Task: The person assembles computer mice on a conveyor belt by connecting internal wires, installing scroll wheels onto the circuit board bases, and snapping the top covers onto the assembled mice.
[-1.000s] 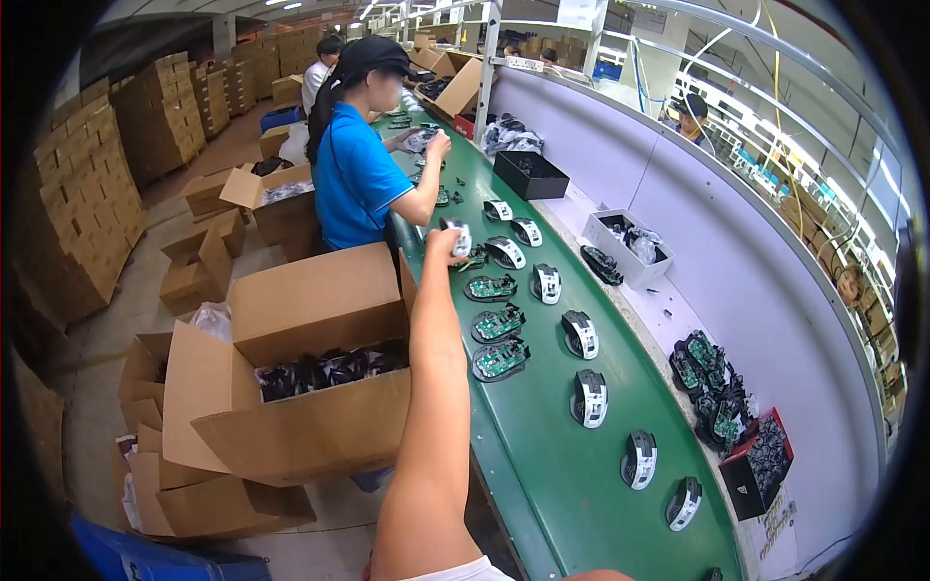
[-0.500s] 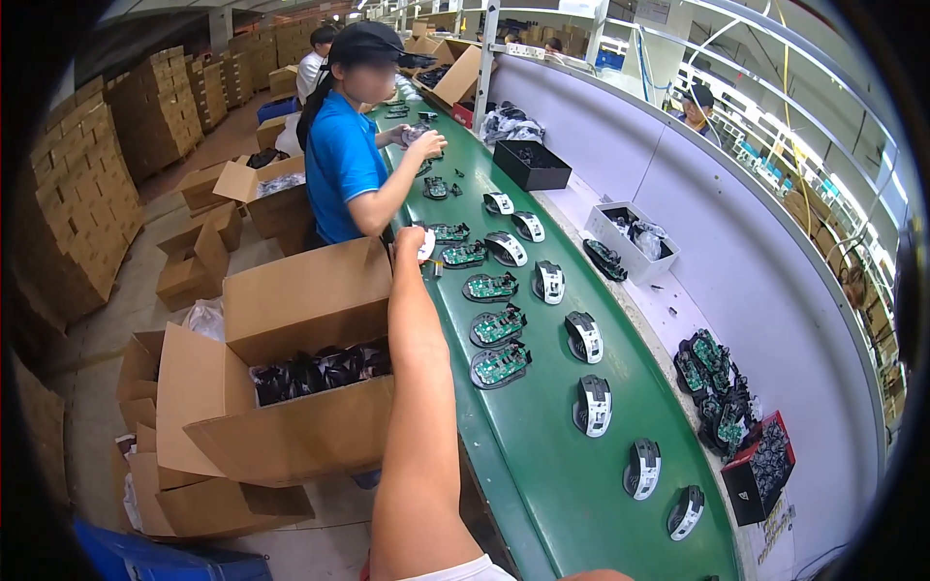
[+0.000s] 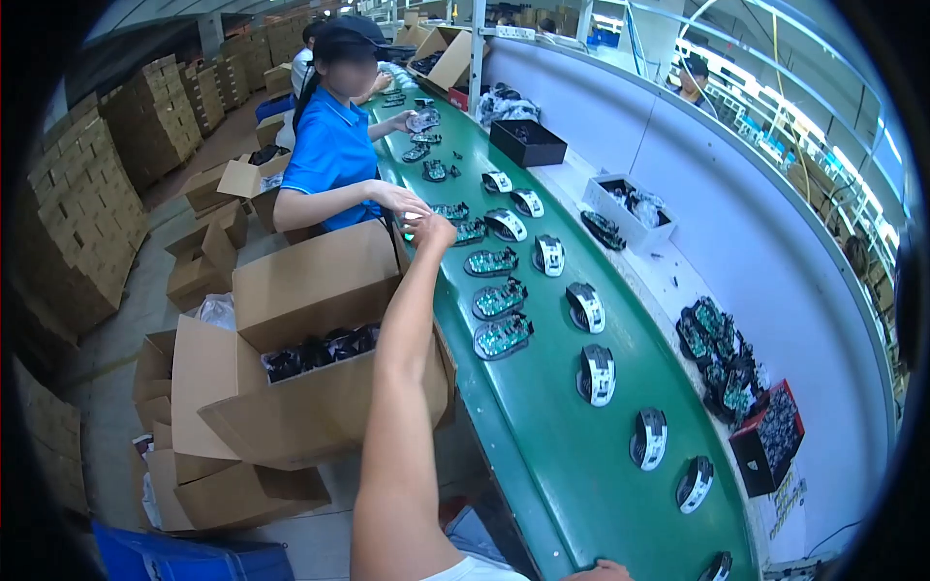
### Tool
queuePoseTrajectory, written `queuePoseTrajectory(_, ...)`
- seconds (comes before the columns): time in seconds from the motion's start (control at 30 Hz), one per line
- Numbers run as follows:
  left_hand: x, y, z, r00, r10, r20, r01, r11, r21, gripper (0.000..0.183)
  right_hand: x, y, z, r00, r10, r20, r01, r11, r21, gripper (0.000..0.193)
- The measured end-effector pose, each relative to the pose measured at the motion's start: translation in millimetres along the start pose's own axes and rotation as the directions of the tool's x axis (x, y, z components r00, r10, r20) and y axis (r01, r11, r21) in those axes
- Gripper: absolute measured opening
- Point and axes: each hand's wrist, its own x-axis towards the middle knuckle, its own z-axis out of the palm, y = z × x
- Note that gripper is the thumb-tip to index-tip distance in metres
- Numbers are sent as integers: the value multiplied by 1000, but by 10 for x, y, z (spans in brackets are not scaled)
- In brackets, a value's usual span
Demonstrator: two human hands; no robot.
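The white piece drops out of sight, probably behind the left hand [image 3: 436, 230] at the belt's [image 3: 523, 416] left edge, just beside a board [image 3: 472, 232]; that hand looks curled, but its fingers are hidden, so I cannot tell whether it grips anything; and here's the change: the co-worker's near hand [image 3: 397, 198] comes across to meet it, making this, I'd judge, a two-person moment; contact is unclear; the right hand [image 3: 605, 571] pokes in at the belt's lower end, cropped, its grip unreadable; shells [image 3: 598, 376] line the right side, the lowest cut off.
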Motion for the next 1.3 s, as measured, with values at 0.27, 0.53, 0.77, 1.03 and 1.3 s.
queuePoseTrajectory(0.27,-3557,720,-337,94,989,118,-882,137,-452,27,-1,-225,-112,990,119,-72,-100,970,223,6)
queuePoseTrajectory(0.53,-5730,499,-966,-771,545,-328,-391,-813,-432,28,132,-412,-304,995,-44,-91,73,937,343,15)
queuePoseTrajectory(0.77,-5977,563,-716,-693,511,-508,-171,-802,-573,33,-50,-253,-558,991,-30,-131,82,907,414,22)
queuePoseTrajectory(1.03,-5896,1226,779,-570,821,17,-653,-440,-617,59,-20,410,-1517,989,-138,47,141,988,-69,27)
queuePoseTrajectory(1.3,-5945,1236,1779,-556,831,-14,-767,-520,-377,50,185,2761,-2890,821,296,-487,-445,868,-221,58)
